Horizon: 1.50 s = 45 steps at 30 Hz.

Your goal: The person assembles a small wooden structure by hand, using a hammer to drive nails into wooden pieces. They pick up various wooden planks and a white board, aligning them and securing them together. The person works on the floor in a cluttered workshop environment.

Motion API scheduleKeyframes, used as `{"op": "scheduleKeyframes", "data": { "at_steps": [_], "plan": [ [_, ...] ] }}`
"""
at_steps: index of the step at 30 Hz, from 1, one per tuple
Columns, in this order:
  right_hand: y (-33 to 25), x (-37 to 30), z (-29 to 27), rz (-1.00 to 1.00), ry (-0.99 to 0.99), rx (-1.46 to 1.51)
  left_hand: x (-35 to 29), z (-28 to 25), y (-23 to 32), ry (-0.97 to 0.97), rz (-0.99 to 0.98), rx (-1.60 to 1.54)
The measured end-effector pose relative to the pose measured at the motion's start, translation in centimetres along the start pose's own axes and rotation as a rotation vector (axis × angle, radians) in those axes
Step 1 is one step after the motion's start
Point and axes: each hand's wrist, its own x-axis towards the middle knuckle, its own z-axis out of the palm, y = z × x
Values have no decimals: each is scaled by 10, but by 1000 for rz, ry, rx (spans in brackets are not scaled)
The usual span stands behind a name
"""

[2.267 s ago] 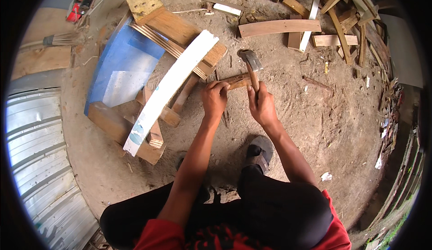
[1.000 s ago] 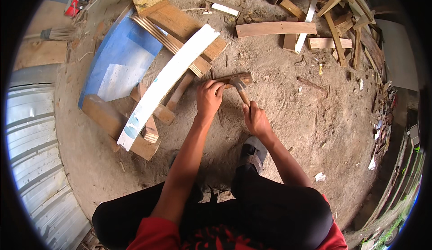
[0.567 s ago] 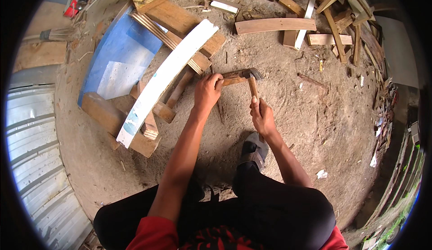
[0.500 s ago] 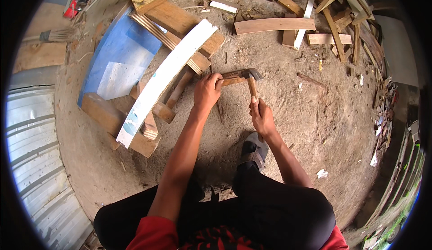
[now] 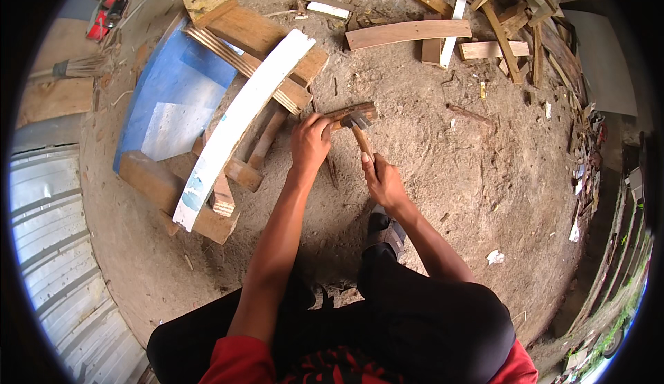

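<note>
My left hand [image 5: 310, 143] is closed around one end of a short, narrow piece of wood [image 5: 364, 109], which points to the right just above the dirt. My right hand [image 5: 384, 182] grips the wooden handle of a hammer [image 5: 360, 139]. The dark metal head of the hammer overlaps the wood close to my left fingers; whether they touch, I cannot tell. Left of my hands, a curved white board [image 5: 238, 132] rests across several brown wooden blocks. Behind it lies a curved blue panel [image 5: 162, 94].
A curved brown board [image 5: 408, 33] and a heap of scrap wood [image 5: 515, 21] lie at the far right. Corrugated metal sheet [image 5: 52, 225] borders the left side. A brush [image 5: 77, 68] sits at the far left. My shoe [image 5: 385, 232] is planted below the right hand.
The hammer head has moved left along the wood, closer to my left hand, and my right hand has gone with it. My left hand keeps its grip. The whole view has shifted slightly.
</note>
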Motion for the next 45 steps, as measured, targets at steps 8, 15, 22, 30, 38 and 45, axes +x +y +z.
{"op": "scheduleKeyframes", "data": {
  "at_steps": [8, 15, 22, 30, 38, 45],
  "plan": [
    [-2, 5, 2, -1, -10, -78, 3, 3, 4, 40, -19, -14],
    [-19, 0, 2, -52, 23, -120, 4, -3, 4, 75, -11, -68],
    [23, 1, 2, -337, 79, -211, 4, 4, -2, 47, -47, -119],
    [-7, 12, -1, -66, 18, -136, 5, 2, 1, 44, -39, -166],
    [-15, -5, -9, -118, 79, -3, 3, 0, 1, 33, -103, -233],
    [-32, -4, -19, -96, 79, -33, 4, -5, 0, -37, -151, -220]
  ]
}}
